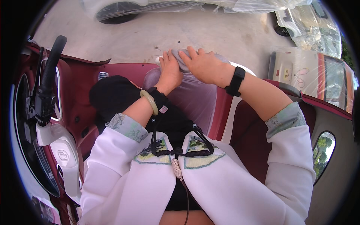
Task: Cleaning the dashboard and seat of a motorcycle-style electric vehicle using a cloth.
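A bunched grey cloth (184,65) lies at the far end of a seat covered in clear plastic film (201,102). My right hand (206,67) grips it from above, fingers spread over the folds. Beside it, my left hand (170,71) holds the cloth's left side. Part of the cloth shows past my right hand, and the rest is hidden beneath my palms. Under my left fingers a small white rounded part is partly visible; I cannot tell what it is.
On the left are a black-gripped handlebar (53,64) and white steering column (63,157) of a small red-trimmed vehicle. A red sill (123,70) borders the concrete floor (157,33). Plastic-wrapped vehicles (303,70) stand beyond. A dark red seat (247,135) lies right.
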{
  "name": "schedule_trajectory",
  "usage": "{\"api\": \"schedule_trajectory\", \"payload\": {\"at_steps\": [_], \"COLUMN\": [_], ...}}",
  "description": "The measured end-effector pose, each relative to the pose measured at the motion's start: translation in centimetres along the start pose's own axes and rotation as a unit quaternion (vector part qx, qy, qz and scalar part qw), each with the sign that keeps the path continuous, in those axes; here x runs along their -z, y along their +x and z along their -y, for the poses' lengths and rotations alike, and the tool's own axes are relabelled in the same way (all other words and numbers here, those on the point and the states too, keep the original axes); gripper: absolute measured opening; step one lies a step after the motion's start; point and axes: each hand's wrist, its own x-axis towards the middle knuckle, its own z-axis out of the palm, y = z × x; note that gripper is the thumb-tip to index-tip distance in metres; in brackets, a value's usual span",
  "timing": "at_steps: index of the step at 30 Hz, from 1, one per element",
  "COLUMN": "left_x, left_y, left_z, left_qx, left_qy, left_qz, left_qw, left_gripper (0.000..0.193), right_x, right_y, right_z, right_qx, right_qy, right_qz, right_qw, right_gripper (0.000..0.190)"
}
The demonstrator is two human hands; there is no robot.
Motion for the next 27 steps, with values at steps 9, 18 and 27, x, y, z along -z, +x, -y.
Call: {"api": "schedule_trajectory", "payload": {"at_steps": [9,18,27], "left_x": [-0.9,4.1,-0.1], "left_y": [-1.7,-4.5,-2.2], "left_z": [-8.8,0.2,4.9], "left_qx": [-0.360,-0.257,0.208], "left_qy": [0.176,0.268,0.265], "left_qz": [-0.063,-0.098,0.201], "left_qw": [0.914,0.924,0.920], "left_gripper": [0.065,0.063,0.083], "right_x": [3.2,0.3,-11.6], "right_y": [-8.4,-1.1,4.4], "right_z": [-7.6,4.2,9.5], "right_qx": [-0.093,-0.092,-0.009], "right_qy": [0.092,-0.129,0.105], "right_qz": [0.257,-0.098,-0.064], "right_qw": [0.958,0.982,0.992], "right_gripper": [0.071,0.053,0.058]}}
